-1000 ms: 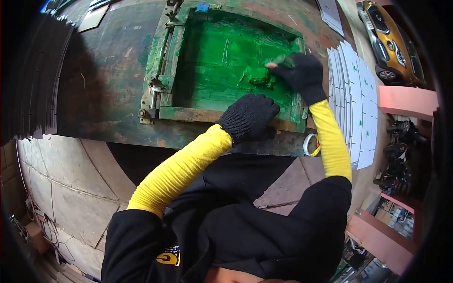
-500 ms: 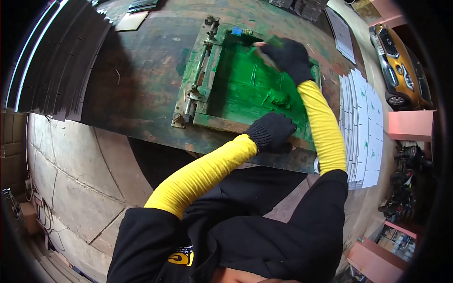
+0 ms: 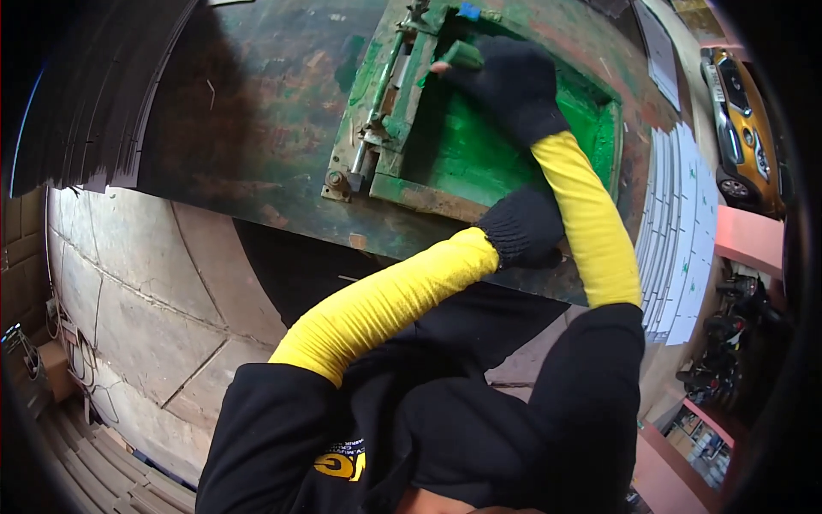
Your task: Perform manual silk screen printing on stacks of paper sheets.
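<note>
- Now the right hand [image 3: 512, 86], in a black knit glove with a yellow sleeve behind it, reaches to the far left corner of the green screen frame [image 3: 402, 184] and is closed around a green-smeared squeegee handle [image 3: 461, 55]; one bare fingertip shows at its left end.
- The left hand [image 3: 524, 227], gloved the same way, rests on the near edge of the frame, fingers curled down against it; whether it grips the edge or only presses on it cannot be told.
- The two hands are well apart, the right one far and the left one near, with the right forearm crossing just beside the left hand.
- The frame lies flat on a worn, rust-and-green stained surface [image 3: 257, 111], its inner mesh coated in bright green ink.
- A metal hinge clamp [image 3: 370, 128] with a bolt runs along the frame's left side.
- A small blue piece [image 3: 468, 11] sits at the frame's far edge.
- To the right of the frame, a fanned row of white printed sheets [image 3: 681, 231] lies spread along the surface's edge.
- On the left, a stack of dark sheets [image 3: 86, 111] sits at the surface's end.
- Near the person, a pale concrete floor [image 3: 145, 308] shows below the surface.
</note>
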The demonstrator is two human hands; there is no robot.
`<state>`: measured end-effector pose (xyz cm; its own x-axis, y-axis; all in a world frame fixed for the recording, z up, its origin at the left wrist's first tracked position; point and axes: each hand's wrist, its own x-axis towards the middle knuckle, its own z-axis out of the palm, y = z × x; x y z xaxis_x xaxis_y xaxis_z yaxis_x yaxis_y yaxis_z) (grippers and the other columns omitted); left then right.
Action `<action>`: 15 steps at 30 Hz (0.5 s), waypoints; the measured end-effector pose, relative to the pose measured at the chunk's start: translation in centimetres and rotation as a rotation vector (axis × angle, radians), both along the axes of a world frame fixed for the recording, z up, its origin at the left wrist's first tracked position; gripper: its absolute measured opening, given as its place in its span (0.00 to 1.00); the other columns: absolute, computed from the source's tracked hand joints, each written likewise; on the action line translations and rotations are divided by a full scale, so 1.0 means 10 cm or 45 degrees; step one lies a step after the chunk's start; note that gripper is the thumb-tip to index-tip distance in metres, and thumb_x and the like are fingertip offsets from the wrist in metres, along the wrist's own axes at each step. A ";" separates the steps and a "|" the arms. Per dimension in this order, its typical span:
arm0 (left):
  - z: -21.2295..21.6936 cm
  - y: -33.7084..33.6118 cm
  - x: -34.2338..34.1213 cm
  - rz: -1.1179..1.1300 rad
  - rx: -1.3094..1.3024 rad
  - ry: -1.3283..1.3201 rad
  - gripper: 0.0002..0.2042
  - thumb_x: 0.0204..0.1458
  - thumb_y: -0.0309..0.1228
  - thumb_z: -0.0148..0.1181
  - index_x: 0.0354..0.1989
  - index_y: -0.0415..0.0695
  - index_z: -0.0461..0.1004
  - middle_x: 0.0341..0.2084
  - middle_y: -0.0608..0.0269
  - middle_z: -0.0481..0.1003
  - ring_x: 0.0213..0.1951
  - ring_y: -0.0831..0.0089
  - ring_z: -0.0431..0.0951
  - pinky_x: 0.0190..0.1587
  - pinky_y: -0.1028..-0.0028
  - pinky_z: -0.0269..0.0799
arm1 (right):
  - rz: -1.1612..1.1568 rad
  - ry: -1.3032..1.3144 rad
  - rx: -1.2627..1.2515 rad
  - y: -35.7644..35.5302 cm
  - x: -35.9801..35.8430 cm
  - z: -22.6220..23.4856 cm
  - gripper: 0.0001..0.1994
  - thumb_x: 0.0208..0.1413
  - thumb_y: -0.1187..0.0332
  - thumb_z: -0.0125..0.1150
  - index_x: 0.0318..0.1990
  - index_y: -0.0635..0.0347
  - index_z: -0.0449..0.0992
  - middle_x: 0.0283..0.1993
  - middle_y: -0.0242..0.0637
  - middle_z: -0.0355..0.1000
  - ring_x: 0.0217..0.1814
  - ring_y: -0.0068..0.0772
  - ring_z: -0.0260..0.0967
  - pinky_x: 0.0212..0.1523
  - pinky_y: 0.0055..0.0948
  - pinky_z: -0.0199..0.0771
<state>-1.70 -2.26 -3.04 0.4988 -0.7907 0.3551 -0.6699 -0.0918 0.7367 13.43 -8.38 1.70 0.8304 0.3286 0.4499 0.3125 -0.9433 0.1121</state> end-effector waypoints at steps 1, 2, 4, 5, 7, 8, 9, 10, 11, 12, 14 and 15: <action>-0.06 -0.04 0.01 0.005 0.011 0.013 0.21 0.41 0.43 0.73 0.38 0.39 0.81 0.35 0.47 0.82 0.40 0.48 0.82 0.44 0.53 0.78 | 0.046 0.012 -0.012 0.04 -0.14 0.04 0.33 0.47 0.29 0.66 0.26 0.55 0.79 0.25 0.45 0.76 0.28 0.51 0.76 0.28 0.44 0.73; -0.13 -0.09 -0.02 0.065 -0.107 -0.028 0.21 0.41 0.43 0.72 0.38 0.39 0.82 0.35 0.47 0.82 0.40 0.48 0.82 0.45 0.53 0.78 | 0.085 0.026 -0.023 0.10 -0.32 0.10 0.32 0.47 0.30 0.68 0.25 0.55 0.78 0.25 0.44 0.75 0.27 0.51 0.76 0.27 0.44 0.72; -0.25 -0.14 -0.04 0.197 -0.342 -0.134 0.20 0.41 0.42 0.72 0.37 0.39 0.82 0.35 0.46 0.82 0.40 0.48 0.82 0.45 0.54 0.78 | 0.136 0.033 -0.022 0.20 -0.43 0.10 0.31 0.46 0.31 0.69 0.24 0.55 0.77 0.24 0.44 0.75 0.26 0.52 0.75 0.27 0.45 0.72; -0.24 -0.15 -0.05 0.182 -0.361 -0.138 0.20 0.41 0.42 0.72 0.37 0.39 0.82 0.35 0.46 0.82 0.40 0.48 0.82 0.45 0.54 0.78 | 0.150 0.048 -0.004 0.17 -0.47 0.12 0.31 0.47 0.32 0.69 0.24 0.55 0.78 0.24 0.44 0.75 0.26 0.51 0.75 0.27 0.45 0.72; -0.20 -0.08 -0.02 0.093 -0.244 -0.122 0.20 0.41 0.43 0.72 0.38 0.39 0.82 0.36 0.46 0.82 0.41 0.49 0.82 0.46 0.53 0.78 | 0.196 0.060 0.031 0.13 -0.47 0.15 0.30 0.47 0.33 0.71 0.24 0.54 0.78 0.24 0.44 0.74 0.25 0.51 0.74 0.27 0.45 0.72; -0.15 -0.05 0.01 0.057 -0.183 -0.124 0.20 0.41 0.43 0.73 0.38 0.40 0.83 0.36 0.46 0.81 0.42 0.49 0.82 0.46 0.53 0.77 | 0.198 0.035 0.014 0.09 -0.43 0.16 0.30 0.47 0.33 0.71 0.24 0.54 0.78 0.24 0.44 0.74 0.25 0.51 0.74 0.27 0.45 0.72; -0.08 -0.04 0.03 0.063 -0.197 -0.151 0.20 0.41 0.43 0.73 0.38 0.40 0.83 0.36 0.46 0.81 0.42 0.49 0.82 0.46 0.53 0.77 | 0.168 0.085 0.103 0.00 -0.36 0.15 0.29 0.47 0.34 0.71 0.25 0.54 0.78 0.24 0.44 0.74 0.26 0.51 0.75 0.27 0.45 0.72; 0.04 0.00 0.04 -0.029 -0.036 -0.083 0.21 0.42 0.43 0.72 0.39 0.40 0.81 0.38 0.47 0.81 0.43 0.49 0.81 0.48 0.53 0.76 | 0.135 0.131 0.190 -0.10 -0.27 0.14 0.29 0.47 0.34 0.71 0.25 0.54 0.78 0.24 0.44 0.75 0.26 0.51 0.75 0.27 0.45 0.72; 0.13 0.05 0.06 -0.111 0.133 -0.012 0.21 0.44 0.43 0.71 0.41 0.41 0.80 0.39 0.48 0.80 0.45 0.49 0.80 0.49 0.53 0.75 | 0.110 0.181 0.283 -0.20 -0.17 0.12 0.28 0.48 0.35 0.72 0.25 0.54 0.79 0.24 0.44 0.75 0.27 0.52 0.75 0.28 0.45 0.72; 0.19 0.06 0.08 -0.183 0.298 0.068 0.21 0.45 0.44 0.70 0.43 0.42 0.79 0.40 0.49 0.79 0.47 0.49 0.79 0.50 0.53 0.73 | 0.129 0.163 0.266 -0.35 -0.10 0.13 0.28 0.48 0.35 0.72 0.25 0.54 0.79 0.24 0.44 0.75 0.27 0.52 0.75 0.28 0.45 0.72; 0.24 0.09 0.12 -0.141 0.260 0.018 0.20 0.45 0.44 0.70 0.42 0.42 0.79 0.39 0.50 0.79 0.46 0.50 0.79 0.49 0.53 0.73 | -0.123 0.031 0.204 -0.65 0.02 0.14 0.30 0.50 0.31 0.66 0.26 0.53 0.80 0.25 0.45 0.76 0.28 0.53 0.76 0.28 0.46 0.73; 0.24 0.10 0.09 -0.128 0.234 -0.013 0.20 0.45 0.44 0.70 0.41 0.43 0.78 0.37 0.51 0.78 0.45 0.51 0.79 0.48 0.53 0.73 | -0.118 0.032 0.201 -0.68 0.09 0.11 0.30 0.50 0.31 0.66 0.26 0.53 0.80 0.25 0.45 0.76 0.28 0.53 0.76 0.28 0.46 0.73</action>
<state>-0.79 -1.21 -0.66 0.4109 -0.8884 0.2047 -0.6897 -0.1561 0.7070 14.36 -15.22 2.77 0.8654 0.1770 0.4687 0.2243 -0.9734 -0.0465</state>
